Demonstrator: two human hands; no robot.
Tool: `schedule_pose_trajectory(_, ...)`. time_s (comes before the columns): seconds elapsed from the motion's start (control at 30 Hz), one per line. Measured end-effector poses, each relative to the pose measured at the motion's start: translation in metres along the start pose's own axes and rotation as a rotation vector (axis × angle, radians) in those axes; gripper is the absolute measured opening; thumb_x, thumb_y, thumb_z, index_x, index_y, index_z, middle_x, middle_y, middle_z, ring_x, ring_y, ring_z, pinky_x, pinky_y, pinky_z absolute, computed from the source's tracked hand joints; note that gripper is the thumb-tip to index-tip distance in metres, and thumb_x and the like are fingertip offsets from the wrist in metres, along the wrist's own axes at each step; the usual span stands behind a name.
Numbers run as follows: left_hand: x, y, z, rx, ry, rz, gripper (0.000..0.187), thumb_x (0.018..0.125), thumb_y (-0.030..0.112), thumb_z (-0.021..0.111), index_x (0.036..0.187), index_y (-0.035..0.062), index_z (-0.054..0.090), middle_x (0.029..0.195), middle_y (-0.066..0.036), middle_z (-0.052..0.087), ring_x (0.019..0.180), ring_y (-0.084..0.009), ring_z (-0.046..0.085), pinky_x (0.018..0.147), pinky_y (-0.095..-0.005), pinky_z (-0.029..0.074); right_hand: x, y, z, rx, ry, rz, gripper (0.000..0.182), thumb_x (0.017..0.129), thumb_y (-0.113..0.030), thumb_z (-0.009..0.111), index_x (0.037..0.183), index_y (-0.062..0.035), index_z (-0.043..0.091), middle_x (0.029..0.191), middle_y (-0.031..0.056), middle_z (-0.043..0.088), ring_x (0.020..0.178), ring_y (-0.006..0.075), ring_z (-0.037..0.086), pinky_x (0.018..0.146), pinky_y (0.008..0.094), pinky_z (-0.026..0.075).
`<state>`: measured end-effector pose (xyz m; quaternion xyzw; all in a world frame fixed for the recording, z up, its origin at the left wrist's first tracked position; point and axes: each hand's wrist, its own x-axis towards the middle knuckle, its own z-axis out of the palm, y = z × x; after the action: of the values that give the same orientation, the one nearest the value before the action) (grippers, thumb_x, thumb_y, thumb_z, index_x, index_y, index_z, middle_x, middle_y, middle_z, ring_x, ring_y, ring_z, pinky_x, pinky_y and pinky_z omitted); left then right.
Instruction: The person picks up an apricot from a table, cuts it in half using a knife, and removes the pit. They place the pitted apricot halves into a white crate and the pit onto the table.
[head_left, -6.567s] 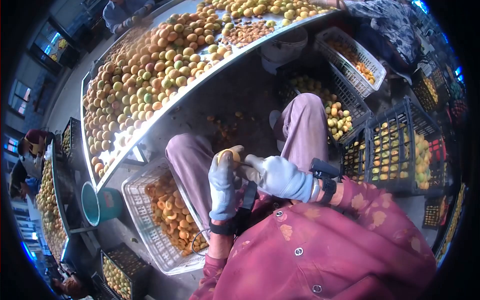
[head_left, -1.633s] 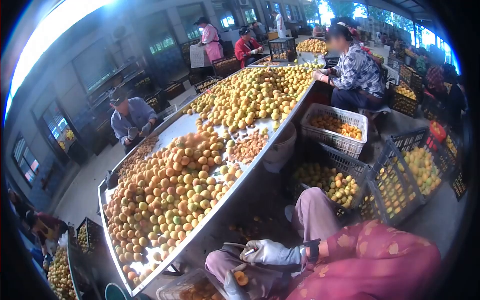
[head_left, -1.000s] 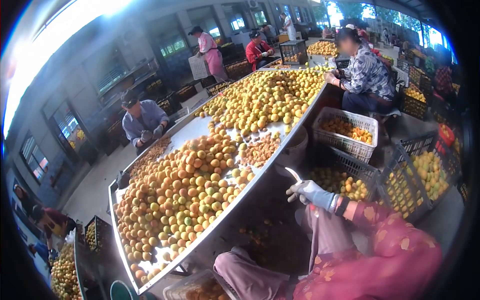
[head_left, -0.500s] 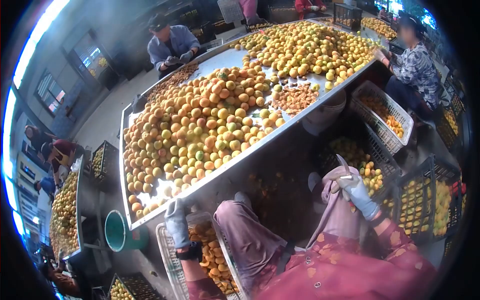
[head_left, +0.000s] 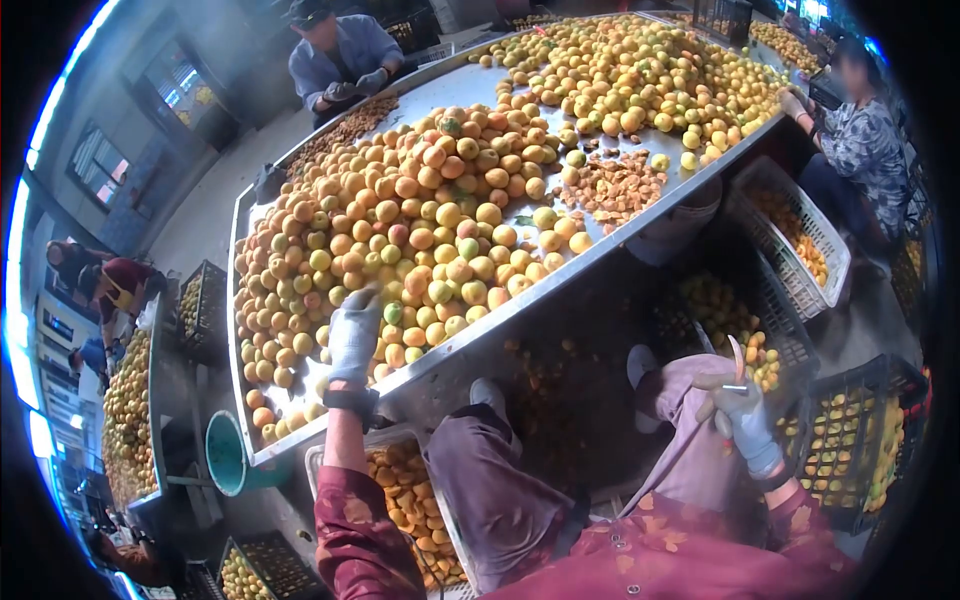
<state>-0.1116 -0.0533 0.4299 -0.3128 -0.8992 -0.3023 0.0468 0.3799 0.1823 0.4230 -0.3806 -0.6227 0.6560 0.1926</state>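
My left hand (head_left: 355, 338), in a pale work glove, reaches over the table's near edge to the apricots (head_left: 400, 240). Its fingers are extended at the fruit and slightly blurred; I see nothing held in them. Over my right knee, my gloved right hand (head_left: 745, 418) is closed around a knife, whose curved blade (head_left: 738, 358) points upward. Beneath my left forearm stands a white plastic basket (head_left: 315, 462) holding cut apricot halves (head_left: 425, 515).
The metal-edged table (head_left: 480, 328) slopes across my view, with a pile of apricot pits (head_left: 615, 188) on it. A green bucket (head_left: 226, 455) stands left. Black crates (head_left: 850, 440) of apricots are at right. Co-workers sit at the far side (head_left: 345, 65) and right (head_left: 865, 150).
My left hand has moved up from above the white basket to the apricots on the table. My right hand keeps the knife and has shifted slightly right and down in view.
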Motion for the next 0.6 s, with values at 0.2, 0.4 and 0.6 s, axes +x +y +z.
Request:
schedule_pose_trajectory(0.2, 0.063, -0.010, 0.022, 0.112, -0.108, 0.027, 0.031, 0.089, 0.025, 0.055, 0.111, 0.0098, 0.068, 0.098, -0.015, 0.070, 0.092, -0.0251, 0.068, 0.082, -0.0321, 0.050, 0.006, 0.008, -0.006, -0.001, 0.028, 0.048, 0.034, 0.090, -0.016, 0.052, 0.111, 0.0076, 0.063, 0.067, 0.0129, 0.067, 0.037, 0.0056, 0.043, 0.031, 0.0191, 0.034)
schedule_pose_trajectory(0.4, 0.101, 0.015, 0.045, 0.220, -0.098, 0.044, 0.030, 0.088, 0.032, 0.054, 0.111, 0.0201, 0.070, 0.099, -0.015, 0.069, 0.095, -0.0325, 0.065, 0.085, -0.0393, 0.050, 0.004, -0.004, -0.002, 0.009, 0.082, 0.142, 0.035, 0.088, -0.011, 0.047, 0.111, 0.0100, 0.061, 0.067, 0.0144, 0.066, 0.035, 0.0084, 0.044, 0.029, 0.0218, 0.037)
schedule_pose_trajectory(0.6, 0.134, 0.007, 0.085, 0.247, -0.138, 0.142, 0.039, 0.082, 0.025, 0.062, 0.119, 0.0146, 0.064, 0.115, -0.013, 0.065, 0.102, -0.0302, 0.063, 0.088, -0.0384, 0.050, 0.004, -0.004, -0.005, 0.051, 0.121, 0.209, 0.037, 0.086, -0.011, 0.050, 0.114, 0.0113, 0.058, 0.070, 0.0172, 0.067, 0.033, 0.0082, 0.043, 0.031, 0.0213, 0.036)
